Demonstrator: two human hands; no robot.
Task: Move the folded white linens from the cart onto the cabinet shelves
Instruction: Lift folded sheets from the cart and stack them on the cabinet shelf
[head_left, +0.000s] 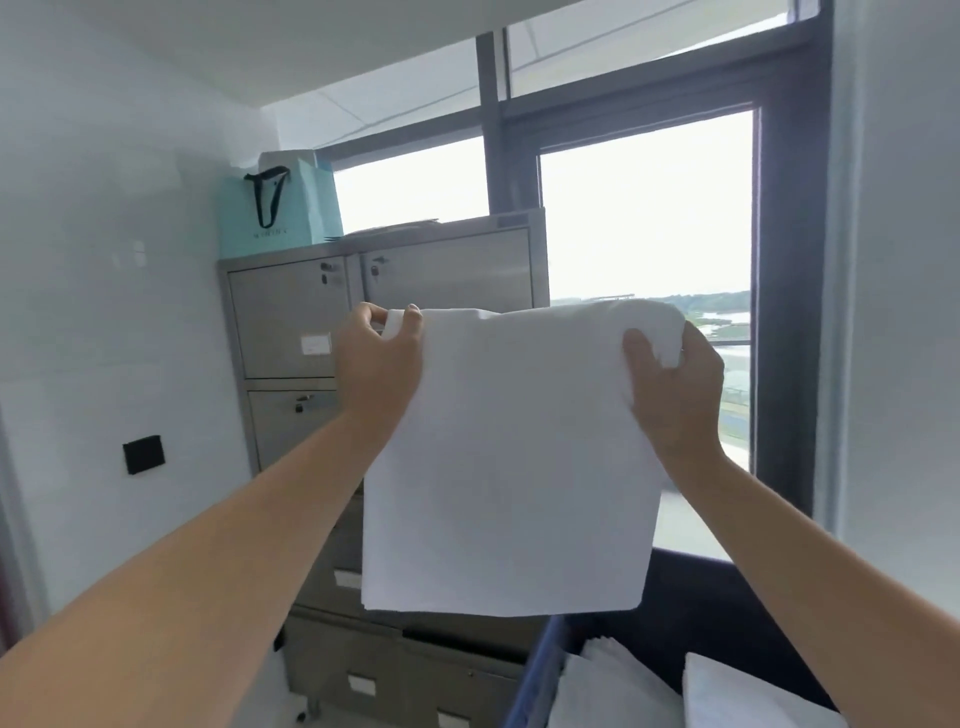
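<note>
A folded white linen (511, 467) hangs in the air in front of me, held up by its top edge. My left hand (376, 364) pinches its top left corner between thumb and fingers. My right hand (675, 389) grips the bunched top right corner. Behind the linen stands a grey metal cabinet (291, 322) with closed, locked doors and drawers. At the bottom right, more folded white linens (737, 696) lie in the cart (540, 675), which has a blue edge.
A teal paper bag (280, 208) with black handles stands on top of the cabinet. A large dark-framed window (644, 208) fills the back right. White walls close in left and right; a black wall plate (144, 453) is on the left wall.
</note>
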